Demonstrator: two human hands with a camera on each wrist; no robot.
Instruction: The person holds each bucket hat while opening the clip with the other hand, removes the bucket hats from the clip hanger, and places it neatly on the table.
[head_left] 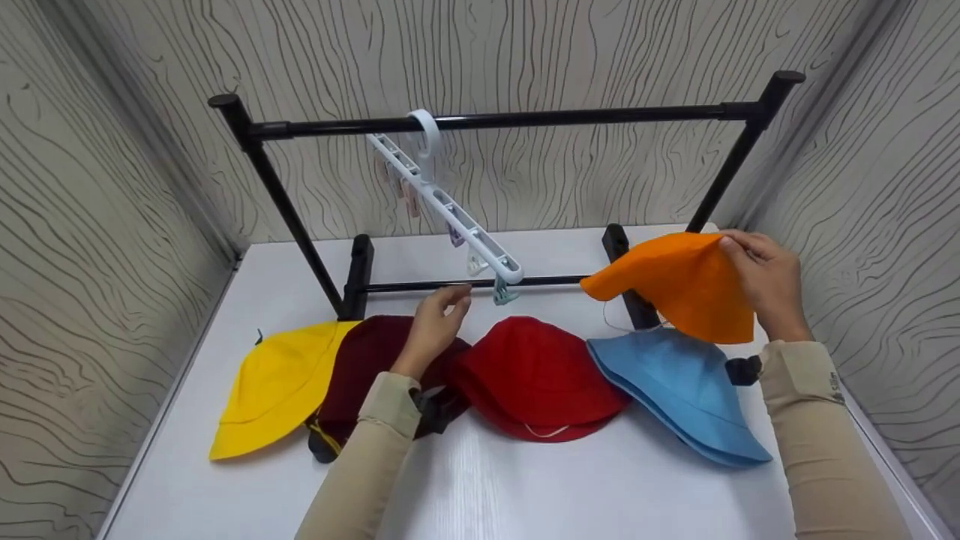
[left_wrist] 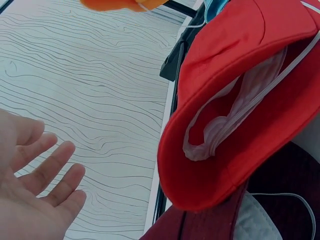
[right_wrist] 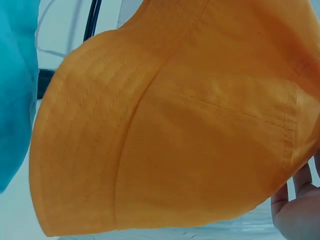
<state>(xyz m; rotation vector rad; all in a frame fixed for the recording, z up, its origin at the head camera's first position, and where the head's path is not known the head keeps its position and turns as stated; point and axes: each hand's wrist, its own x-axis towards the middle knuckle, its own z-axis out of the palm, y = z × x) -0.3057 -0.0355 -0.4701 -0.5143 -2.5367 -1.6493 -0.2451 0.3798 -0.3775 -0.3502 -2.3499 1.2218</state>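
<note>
My right hand (head_left: pixel 774 283) pinches an orange bucket hat (head_left: pixel 679 281) by its crown and holds it above the light blue hat (head_left: pixel 679 382), brim toward the left. In the right wrist view the orange hat (right_wrist: pixel 200 135) fills most of the picture. My left hand (head_left: pixel 436 330) is raised over the maroon hat (head_left: pixel 367 367), its fingers loosely bent and holding nothing. Just right of it is the front end of a white clip hanger (head_left: pixel 461 217), hooked over a black bar. Several pastel clips, one a green clip (head_left: pixel 504 291), hang from it with no hat attached.
A black metal rack (head_left: pixel 570 118) stands on the white table (head_left: pixel 480 487). Along its front lie a yellow hat (head_left: pixel 277 386), the maroon one, a red hat (head_left: pixel 536 367) and the blue one, partly overlapping. Wood-grain panels (head_left: pixel 562 52) enclose the back and sides.
</note>
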